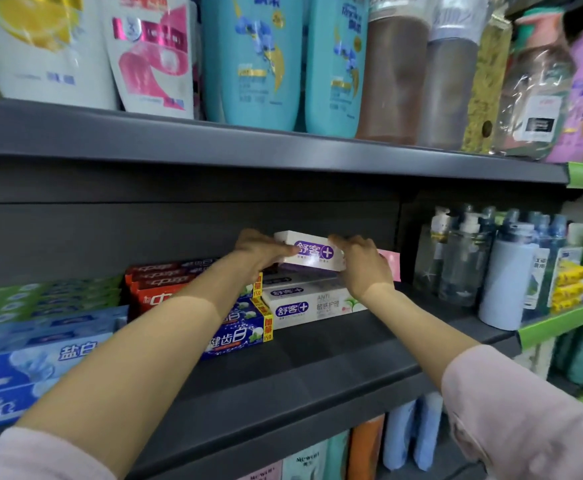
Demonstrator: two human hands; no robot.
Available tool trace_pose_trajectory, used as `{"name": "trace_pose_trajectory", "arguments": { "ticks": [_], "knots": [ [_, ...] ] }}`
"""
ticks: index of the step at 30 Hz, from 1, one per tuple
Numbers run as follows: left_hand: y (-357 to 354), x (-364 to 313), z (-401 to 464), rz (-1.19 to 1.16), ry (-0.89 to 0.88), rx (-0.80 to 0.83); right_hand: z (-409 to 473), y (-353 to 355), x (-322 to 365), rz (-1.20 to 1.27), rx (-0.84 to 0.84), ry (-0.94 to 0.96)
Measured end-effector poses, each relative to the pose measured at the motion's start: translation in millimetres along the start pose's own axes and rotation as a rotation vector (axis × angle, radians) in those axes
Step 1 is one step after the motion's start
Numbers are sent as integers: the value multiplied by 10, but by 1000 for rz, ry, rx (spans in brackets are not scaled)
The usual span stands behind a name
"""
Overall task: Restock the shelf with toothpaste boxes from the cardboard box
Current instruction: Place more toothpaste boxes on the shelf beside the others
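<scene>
Two bare forearms in pushed-up pale pink sleeves point(525, 410) reach in over the front edge of the dark grey metal shelf point(317, 368). Along that front edge, toward the left end, lie flat blue toothpaste cartons point(23, 372), with green ones point(41, 299) behind them and a stack of red ones point(158, 282) beside a dark blue carton point(238, 327). Further in, a stack of white cartons with a purple logo point(311, 303) sits mid-shelf. Above that stack both hands hold one white-and-purple toothpaste box point(312, 252) lengthwise: the left hand point(259, 252) curls round its left end, fingers over the top and front, and the right hand point(362, 261) wraps its right end likewise. Whether the box rests on the stack or hangs just above it I cannot tell. A pink carton point(392, 265) stands just behind the right hand.
</scene>
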State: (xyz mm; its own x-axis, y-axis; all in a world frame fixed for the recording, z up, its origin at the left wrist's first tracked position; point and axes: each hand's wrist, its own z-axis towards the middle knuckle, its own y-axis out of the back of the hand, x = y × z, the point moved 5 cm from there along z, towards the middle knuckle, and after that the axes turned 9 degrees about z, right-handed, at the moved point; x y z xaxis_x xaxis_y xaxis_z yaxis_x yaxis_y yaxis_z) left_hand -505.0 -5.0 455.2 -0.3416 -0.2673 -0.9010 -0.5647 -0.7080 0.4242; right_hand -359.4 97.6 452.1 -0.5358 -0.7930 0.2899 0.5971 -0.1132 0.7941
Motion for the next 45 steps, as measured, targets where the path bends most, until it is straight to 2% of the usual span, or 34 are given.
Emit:
{"name": "trace_pose_trajectory", "arguments": {
  "ticks": [5,11,14,18,25,29,32,35,40,45],
  "knots": [
    [15,-7,79,-6,14,-9,124,-140,-14,90,-26,44],
    [-40,-18,136,-75,-4,78,265,-206,-36,122,-56,83],
    [-69,8,178,28,7,158,319,-259,-15,118,-23,113],
    [10,45,306,172,-17,175,452,-343,59,95,-14,158],
    [103,112,552,380,-59,89,668,-681,133,143,-6,189],
    [196,152,639,382,-42,-3,741,-857,181,189,5,193],
    [253,172,672,407,-61,-54,794,-895,257,265,63,187],
    [254,178,664,554,-102,-71,791,-927,279,359,121,149],
    [198,185,631,766,-159,-93,754,-989,187,350,198,67],
    [160,201,630,869,-207,-164,720,-955,98,273,222,49]
  ]
}}
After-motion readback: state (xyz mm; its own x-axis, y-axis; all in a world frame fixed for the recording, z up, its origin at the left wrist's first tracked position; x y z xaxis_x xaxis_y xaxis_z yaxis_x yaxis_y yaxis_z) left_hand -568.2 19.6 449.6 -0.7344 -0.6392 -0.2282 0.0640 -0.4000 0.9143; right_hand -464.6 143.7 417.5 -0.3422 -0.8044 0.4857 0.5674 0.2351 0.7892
